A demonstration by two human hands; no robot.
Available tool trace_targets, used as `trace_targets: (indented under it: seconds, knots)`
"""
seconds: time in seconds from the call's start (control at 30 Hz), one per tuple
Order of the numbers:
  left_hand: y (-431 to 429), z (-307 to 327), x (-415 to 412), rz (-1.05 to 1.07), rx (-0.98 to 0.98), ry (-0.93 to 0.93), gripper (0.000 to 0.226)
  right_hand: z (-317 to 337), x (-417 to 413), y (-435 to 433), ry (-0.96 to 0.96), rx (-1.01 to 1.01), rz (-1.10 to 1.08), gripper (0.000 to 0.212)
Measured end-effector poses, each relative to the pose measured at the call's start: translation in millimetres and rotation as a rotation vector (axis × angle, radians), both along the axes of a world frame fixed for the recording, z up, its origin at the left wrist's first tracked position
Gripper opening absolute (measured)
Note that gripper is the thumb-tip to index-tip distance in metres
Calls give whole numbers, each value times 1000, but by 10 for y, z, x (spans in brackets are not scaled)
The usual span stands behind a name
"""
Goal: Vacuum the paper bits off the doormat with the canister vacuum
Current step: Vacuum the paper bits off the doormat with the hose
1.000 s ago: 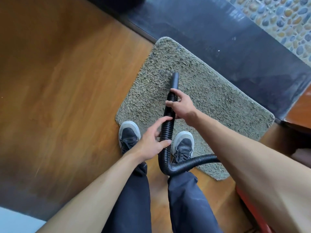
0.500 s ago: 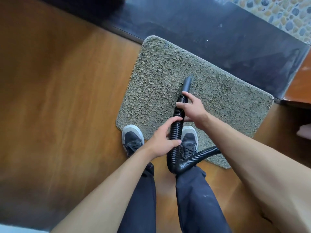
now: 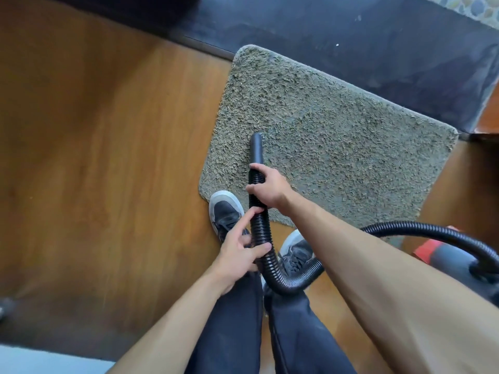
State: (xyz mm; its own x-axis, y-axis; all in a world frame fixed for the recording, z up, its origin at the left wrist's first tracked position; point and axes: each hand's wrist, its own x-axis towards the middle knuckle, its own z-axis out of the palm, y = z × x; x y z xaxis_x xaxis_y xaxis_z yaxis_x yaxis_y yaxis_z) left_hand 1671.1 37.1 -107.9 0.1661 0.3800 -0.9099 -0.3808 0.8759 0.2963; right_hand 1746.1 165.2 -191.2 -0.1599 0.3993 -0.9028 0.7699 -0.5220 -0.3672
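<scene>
A shaggy grey-green doormat (image 3: 337, 136) lies on the wooden floor. The black ribbed vacuum hose (image 3: 263, 238) runs up between my shoes, and its smooth nozzle (image 3: 256, 149) rests on the mat's near-left part. My right hand (image 3: 270, 184) is closed around the hose just behind the nozzle. My left hand (image 3: 240, 252) holds the hose lower down with thumb and fingers. The hose loops right to the red and grey canister vacuum (image 3: 445, 257) at the right edge. I see no paper bits on the mat.
My two dark shoes (image 3: 226, 211) stand at the mat's near edge, the right one partly behind the hose. A dark stone threshold (image 3: 351, 36) runs along the mat's far side, with pebble paving beyond. Wooden floor (image 3: 108, 157) spreads to the left.
The nozzle has moved left across the mat towards its near-left corner. Both hands kept their hold on the hose. My feet are now off the mat, and the canister has come into view at right.
</scene>
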Motion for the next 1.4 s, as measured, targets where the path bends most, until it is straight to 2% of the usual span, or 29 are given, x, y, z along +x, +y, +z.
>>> trace_targets:
  seconds: [0.23,0.4,0.53,0.67,1.1,1.4]
  knots:
    - [250,-48,312,-131,129,14,67,6,564,154,14,-30,-373,62]
    - [290,-47,624,-279,154,-20,65,150,1103,77,12,-59,-577,58]
    - [99,-7,907,-363,141,-53,64,274,1481,-161,52,-138,-644,57]
    - [-80,39,1168,-361,137,-59,64,290,1760,-347,88,-195,-689,58]
    - [311,-101,1722,-576,314,43,65,174,2447,-148,139,-126,-887,56]
    - [403,-109,2055,-687,315,-45,64,150,2750,-293,140,-79,-1179,54]
